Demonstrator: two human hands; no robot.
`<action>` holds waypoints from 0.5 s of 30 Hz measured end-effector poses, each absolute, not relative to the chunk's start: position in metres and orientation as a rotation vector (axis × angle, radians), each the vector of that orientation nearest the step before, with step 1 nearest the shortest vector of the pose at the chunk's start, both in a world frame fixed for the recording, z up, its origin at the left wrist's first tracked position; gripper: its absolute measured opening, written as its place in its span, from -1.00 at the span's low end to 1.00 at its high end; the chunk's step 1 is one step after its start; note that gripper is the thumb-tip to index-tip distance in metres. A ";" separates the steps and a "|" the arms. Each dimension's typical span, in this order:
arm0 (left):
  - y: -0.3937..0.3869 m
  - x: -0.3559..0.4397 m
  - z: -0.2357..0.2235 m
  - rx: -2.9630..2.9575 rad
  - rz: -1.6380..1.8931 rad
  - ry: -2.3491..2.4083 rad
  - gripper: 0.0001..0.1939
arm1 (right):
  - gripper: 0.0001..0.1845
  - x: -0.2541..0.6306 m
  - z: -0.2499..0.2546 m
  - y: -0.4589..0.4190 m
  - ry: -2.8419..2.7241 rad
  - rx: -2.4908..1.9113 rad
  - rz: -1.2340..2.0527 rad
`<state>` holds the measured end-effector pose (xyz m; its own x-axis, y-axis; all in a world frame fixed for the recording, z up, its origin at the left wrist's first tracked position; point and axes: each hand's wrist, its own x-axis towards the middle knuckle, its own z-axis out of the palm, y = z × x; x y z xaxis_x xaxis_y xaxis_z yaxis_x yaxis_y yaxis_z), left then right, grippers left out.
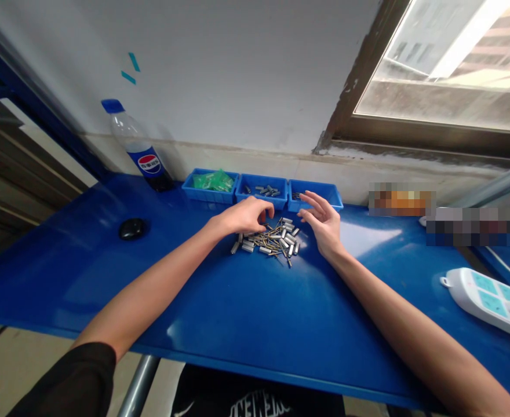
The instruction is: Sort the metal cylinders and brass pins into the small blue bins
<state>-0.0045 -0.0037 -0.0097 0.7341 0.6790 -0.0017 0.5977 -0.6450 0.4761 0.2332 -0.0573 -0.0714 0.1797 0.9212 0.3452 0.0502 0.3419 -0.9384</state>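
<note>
Silver cylinders (290, 237) and thin brass-coloured pins (261, 239) piled mid-frame, long axes mixed, no common direction. Left hand (251, 215) nearer, over pile's upper-left edge; fingers curled, tips partly hidden, can't tell if anything's held; pile lies just below and right of them. Right hand (327, 226) right of pile, thumb and fingers parted, nothing visible between, fingertips by right-hand blue bin (334, 196).

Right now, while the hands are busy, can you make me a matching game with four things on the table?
1. Metal pieces
2. Bottle
3. Green plastic
4. Power strip

A. White and turquoise
B. In the leftmost blue bin
C. Heaped on the blue table
D. Has a blue cap

Pairs: 1-C, 2-D, 3-B, 4-A
</note>
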 end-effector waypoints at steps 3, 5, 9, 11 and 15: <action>-0.007 -0.001 -0.013 2.492 0.224 0.983 -0.71 | -0.42 0.234 -0.073 -0.057 -1.247 -1.034 0.809; -0.008 0.000 -0.014 2.485 0.222 0.998 -0.70 | -0.45 0.234 -0.073 -0.057 -1.249 -1.029 0.821; -0.006 -0.001 -0.015 2.498 0.206 1.012 -0.64 | -0.50 0.235 -0.072 -0.057 -1.264 -1.028 0.823; -0.005 -0.001 -0.015 2.516 0.219 1.010 -0.63 | -0.51 0.235 -0.073 -0.057 -1.276 -1.035 0.819; -0.005 -0.001 -0.007 2.518 0.299 1.001 -0.62 | -0.53 0.236 -0.073 -0.057 -1.285 -1.043 0.816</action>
<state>-0.0008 -0.0050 -0.0074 0.7187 0.6938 0.0462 0.6053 -0.6569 0.4497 0.2355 -0.0568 -0.0731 0.1350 0.9260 0.3525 0.0745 0.3453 -0.9355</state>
